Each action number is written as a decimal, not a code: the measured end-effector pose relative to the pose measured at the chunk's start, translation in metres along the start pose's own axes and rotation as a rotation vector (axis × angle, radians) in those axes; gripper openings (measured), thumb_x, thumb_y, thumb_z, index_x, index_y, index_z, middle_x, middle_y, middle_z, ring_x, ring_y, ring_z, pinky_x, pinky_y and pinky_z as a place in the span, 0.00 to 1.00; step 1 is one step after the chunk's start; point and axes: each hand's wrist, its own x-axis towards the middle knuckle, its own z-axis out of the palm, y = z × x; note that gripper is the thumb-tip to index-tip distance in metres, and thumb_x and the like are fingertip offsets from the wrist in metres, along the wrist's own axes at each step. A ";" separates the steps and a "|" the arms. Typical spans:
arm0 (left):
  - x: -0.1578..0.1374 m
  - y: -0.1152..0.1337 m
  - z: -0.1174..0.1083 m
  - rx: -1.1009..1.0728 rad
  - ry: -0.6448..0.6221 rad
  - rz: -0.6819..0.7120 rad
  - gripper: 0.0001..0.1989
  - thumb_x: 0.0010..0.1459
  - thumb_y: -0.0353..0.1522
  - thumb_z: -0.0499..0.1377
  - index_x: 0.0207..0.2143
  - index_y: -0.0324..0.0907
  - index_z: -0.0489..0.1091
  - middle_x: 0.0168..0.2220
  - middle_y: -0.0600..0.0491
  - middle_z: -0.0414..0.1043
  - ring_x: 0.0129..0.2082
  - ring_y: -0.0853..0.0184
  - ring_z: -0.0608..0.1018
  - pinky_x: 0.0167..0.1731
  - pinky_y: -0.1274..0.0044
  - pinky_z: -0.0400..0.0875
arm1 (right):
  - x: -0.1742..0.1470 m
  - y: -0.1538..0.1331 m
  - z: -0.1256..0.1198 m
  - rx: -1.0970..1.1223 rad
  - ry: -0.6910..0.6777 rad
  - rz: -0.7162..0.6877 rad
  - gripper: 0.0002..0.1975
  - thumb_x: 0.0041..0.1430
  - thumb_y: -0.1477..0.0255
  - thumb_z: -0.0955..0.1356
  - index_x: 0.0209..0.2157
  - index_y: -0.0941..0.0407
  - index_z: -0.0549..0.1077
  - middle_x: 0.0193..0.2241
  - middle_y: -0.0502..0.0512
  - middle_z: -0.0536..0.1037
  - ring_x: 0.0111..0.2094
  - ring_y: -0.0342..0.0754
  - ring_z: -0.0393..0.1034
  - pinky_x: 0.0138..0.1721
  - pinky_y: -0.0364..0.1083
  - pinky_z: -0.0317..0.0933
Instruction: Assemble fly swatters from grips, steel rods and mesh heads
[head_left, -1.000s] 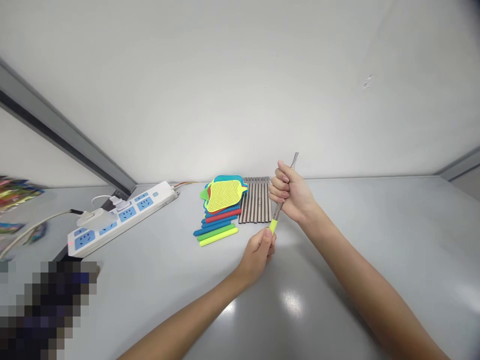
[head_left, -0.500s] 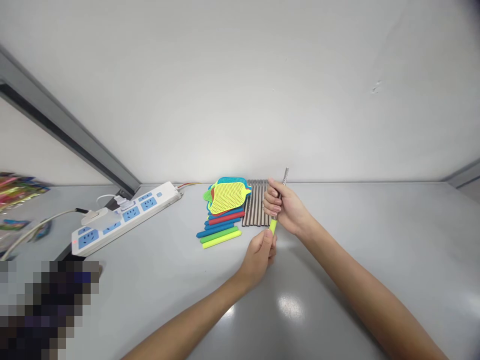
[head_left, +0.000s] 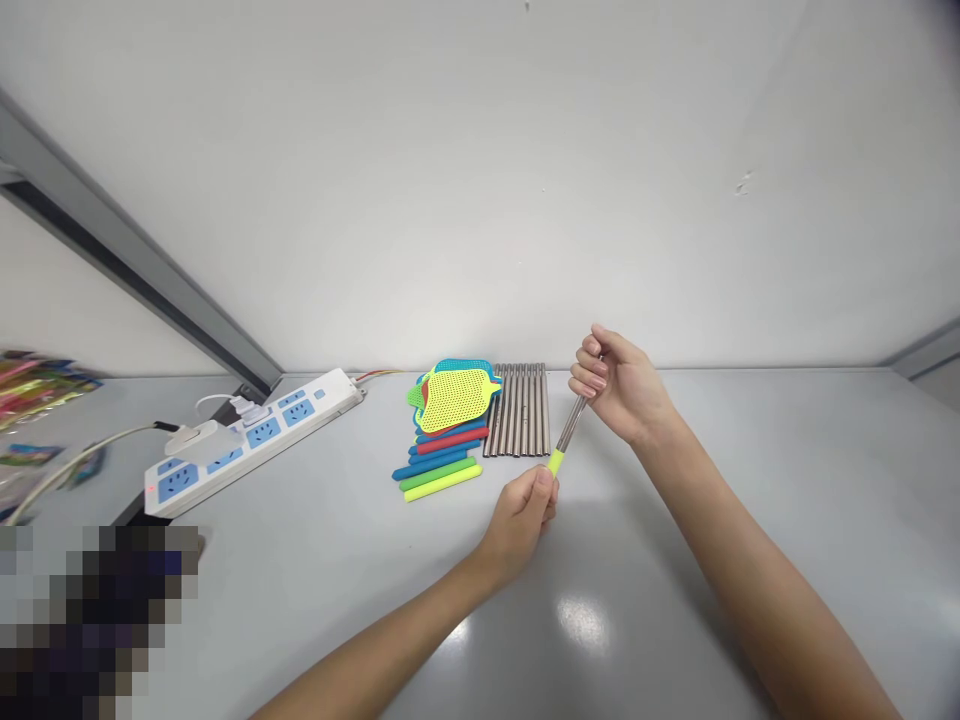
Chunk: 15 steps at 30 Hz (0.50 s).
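Note:
My left hand (head_left: pixel 521 515) is closed around a yellow-green handle (head_left: pixel 556 462), most of it hidden in the fist. A metal rod (head_left: pixel 572 424) rises from the handle's upper end, tilted up to the right. Higher on that rod my right hand (head_left: pixel 619 385) is closed, its curled fingers hiding the top. Just left of the hands lies a row of metal rods (head_left: pixel 517 410), side by side. Perforated fly swatter heads (head_left: pixel 456 400) are stacked beside them, a yellow one on top. Below the stack lie several coloured handles (head_left: pixel 442 482) in blue, red, green and yellow.
A white power strip (head_left: pixel 255 445) with plugs and cables runs diagonally on the left of the grey table (head_left: pixel 637 620). Plastic-wrapped colourful packages (head_left: pixel 41 385) are at the far left. A pale wall (head_left: pixel 480 200) stands behind the table.
My right hand has moved right and slightly up along the rod, baring a length of metal above the handle. My left hand keeps its hold, and the rod leans further right.

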 end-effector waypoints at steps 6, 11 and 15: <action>-0.001 0.000 0.000 0.025 -0.014 0.019 0.18 0.56 0.45 0.44 0.22 0.41 0.52 0.17 0.61 0.44 0.16 0.77 0.49 0.15 0.83 0.44 | -0.003 0.000 0.003 0.013 0.013 0.024 0.15 0.53 0.71 0.61 0.16 0.57 0.56 0.12 0.41 0.45 0.11 0.35 0.39 0.10 0.36 0.43; -0.004 -0.001 0.003 0.081 -0.005 0.025 0.19 0.56 0.46 0.42 0.22 0.41 0.52 0.17 0.61 0.45 0.16 0.76 0.50 0.15 0.82 0.45 | -0.004 0.006 0.005 0.055 0.036 0.017 0.15 0.53 0.71 0.60 0.15 0.56 0.53 0.11 0.40 0.42 0.11 0.35 0.35 0.09 0.36 0.38; -0.005 -0.003 0.003 0.082 -0.003 0.030 0.19 0.56 0.46 0.41 0.22 0.41 0.51 0.18 0.61 0.44 0.16 0.76 0.50 0.16 0.82 0.45 | -0.005 0.011 0.006 0.081 0.026 0.028 0.16 0.53 0.70 0.60 0.16 0.56 0.52 0.11 0.40 0.41 0.11 0.36 0.34 0.09 0.36 0.37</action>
